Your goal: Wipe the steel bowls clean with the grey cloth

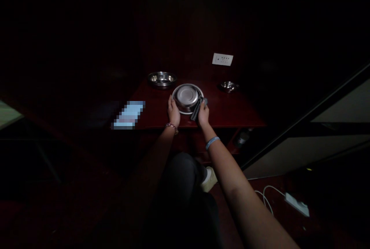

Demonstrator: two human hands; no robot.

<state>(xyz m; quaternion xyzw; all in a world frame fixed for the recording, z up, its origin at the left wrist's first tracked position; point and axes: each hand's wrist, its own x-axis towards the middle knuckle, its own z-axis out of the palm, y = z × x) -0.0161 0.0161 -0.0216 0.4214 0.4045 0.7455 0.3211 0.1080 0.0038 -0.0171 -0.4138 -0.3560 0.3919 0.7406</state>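
while fingers (170, 104) flank it, metal bowl (187, 95), cloth (196, 110) in right fingers (203, 105)

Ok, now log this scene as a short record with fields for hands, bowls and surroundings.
Left hand: grips the left edge of the metal basin
Right hand: holds a grey cloth at the basin's right edge
Basin: base seems to face up
Other bowls: large steel bowl, back left; small steel bowl, right
Surface: dark red table
Above table: white socket panel
Lower right: white power strip
Light: dim
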